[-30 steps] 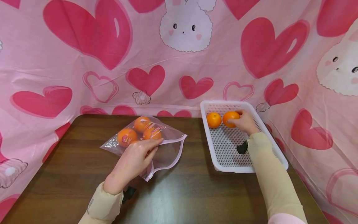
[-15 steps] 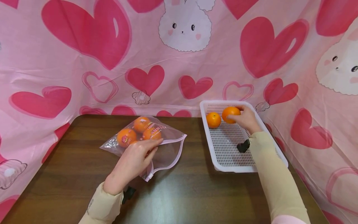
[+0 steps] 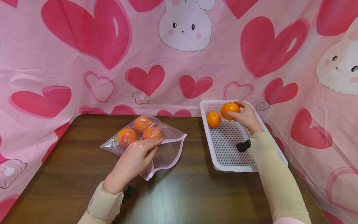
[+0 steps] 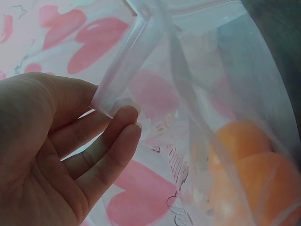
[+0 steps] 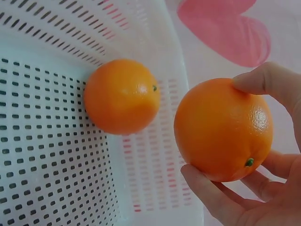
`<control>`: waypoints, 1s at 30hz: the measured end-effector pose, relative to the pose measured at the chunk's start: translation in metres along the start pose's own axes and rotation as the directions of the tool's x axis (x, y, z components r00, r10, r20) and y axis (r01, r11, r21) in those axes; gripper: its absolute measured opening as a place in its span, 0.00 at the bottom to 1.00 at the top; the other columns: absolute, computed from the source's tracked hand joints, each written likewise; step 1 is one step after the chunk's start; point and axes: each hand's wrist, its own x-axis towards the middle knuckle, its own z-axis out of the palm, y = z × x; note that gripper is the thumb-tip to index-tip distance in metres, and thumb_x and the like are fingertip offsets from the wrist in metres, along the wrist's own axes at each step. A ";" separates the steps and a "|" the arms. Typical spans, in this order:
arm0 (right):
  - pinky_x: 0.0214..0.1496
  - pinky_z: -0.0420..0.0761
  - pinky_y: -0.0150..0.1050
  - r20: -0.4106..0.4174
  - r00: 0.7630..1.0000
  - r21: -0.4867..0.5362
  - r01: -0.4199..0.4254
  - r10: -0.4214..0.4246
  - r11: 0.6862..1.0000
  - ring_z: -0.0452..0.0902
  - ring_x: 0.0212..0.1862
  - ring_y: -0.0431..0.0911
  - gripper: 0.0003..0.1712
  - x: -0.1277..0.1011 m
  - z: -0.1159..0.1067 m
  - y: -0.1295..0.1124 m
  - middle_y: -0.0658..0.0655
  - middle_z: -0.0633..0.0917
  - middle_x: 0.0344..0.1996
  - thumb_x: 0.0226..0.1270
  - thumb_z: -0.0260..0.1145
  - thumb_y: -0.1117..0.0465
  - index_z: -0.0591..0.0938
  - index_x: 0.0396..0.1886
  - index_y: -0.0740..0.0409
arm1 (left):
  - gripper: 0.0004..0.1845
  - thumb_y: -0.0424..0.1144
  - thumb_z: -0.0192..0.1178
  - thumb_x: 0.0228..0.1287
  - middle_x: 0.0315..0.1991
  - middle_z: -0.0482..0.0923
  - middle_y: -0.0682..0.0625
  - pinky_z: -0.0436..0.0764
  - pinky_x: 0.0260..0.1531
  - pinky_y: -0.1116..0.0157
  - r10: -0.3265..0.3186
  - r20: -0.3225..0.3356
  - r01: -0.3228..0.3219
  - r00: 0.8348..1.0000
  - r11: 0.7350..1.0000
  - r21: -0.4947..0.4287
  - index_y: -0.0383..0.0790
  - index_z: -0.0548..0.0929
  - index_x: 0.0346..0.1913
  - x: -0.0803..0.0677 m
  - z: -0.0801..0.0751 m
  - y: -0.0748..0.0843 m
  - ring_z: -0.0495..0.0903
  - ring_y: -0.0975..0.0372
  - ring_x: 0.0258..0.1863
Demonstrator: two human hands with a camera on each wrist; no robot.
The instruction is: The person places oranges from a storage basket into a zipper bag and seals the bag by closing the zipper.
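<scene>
Head view: right hand (image 3: 246,117) cups an orange (image 3: 230,110) over the basket (image 3: 221,161) — left hand (image 3: 134,160) pinches the bag (image 3: 167,152) edge.

The bag (image 3: 145,141) is set at nine o'clock of the tray (image 3: 223,149), with an orange (image 3: 213,119) lying in the tray.

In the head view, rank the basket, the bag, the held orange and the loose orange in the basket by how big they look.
1. Basket
2. Bag, close behind the basket
3. Held orange, gripped by the right hand
4. Loose orange, only slightly smaller; the held one is raised nearer the camera, so their real sizes may match.
</scene>
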 end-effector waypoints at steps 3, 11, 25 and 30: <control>0.59 0.79 0.55 -0.001 1.000 0.012 -0.009 0.009 1.000 0.70 0.59 0.62 0.45 -0.003 0.000 -0.003 0.66 0.69 0.67 0.66 0.72 0.54 0.63 0.78 0.59 | 0.18 0.29 0.71 0.62 0.47 0.87 0.49 0.84 0.45 0.55 0.002 -0.003 -0.002 1.000 1.000 0.004 0.41 0.89 0.55 0.000 -0.001 0.000 0.86 0.58 0.42; 0.60 0.78 0.54 -0.010 1.000 0.021 -0.001 0.002 1.000 0.70 0.60 0.62 0.45 -0.009 0.001 -0.007 0.66 0.69 0.69 0.66 0.72 0.52 0.64 0.78 0.57 | 0.17 0.29 0.70 0.62 0.46 0.87 0.49 0.84 0.44 0.55 0.011 -0.007 -0.011 1.000 1.000 0.007 0.40 0.89 0.54 0.000 -0.002 0.001 0.86 0.58 0.42; 0.60 0.78 0.54 -0.014 1.000 0.048 0.028 -0.028 0.998 0.73 0.59 0.62 0.46 -0.021 0.003 -0.016 0.65 0.69 0.69 0.67 0.71 0.48 0.63 0.79 0.56 | 0.16 0.29 0.70 0.62 0.46 0.88 0.49 0.84 0.46 0.54 0.022 -0.026 -0.022 0.999 1.000 0.011 0.40 0.89 0.53 -0.001 -0.002 0.001 0.86 0.57 0.44; 0.61 0.78 0.53 -0.021 0.999 0.068 0.038 -0.036 0.997 0.73 0.58 0.61 0.46 -0.025 0.004 -0.021 0.64 0.68 0.69 0.67 0.72 0.49 0.63 0.79 0.54 | 0.17 0.28 0.70 0.62 0.47 0.88 0.49 0.84 0.46 0.53 0.012 -0.022 -0.012 1.000 1.000 0.008 0.40 0.89 0.54 -0.001 -0.002 0.002 0.86 0.57 0.44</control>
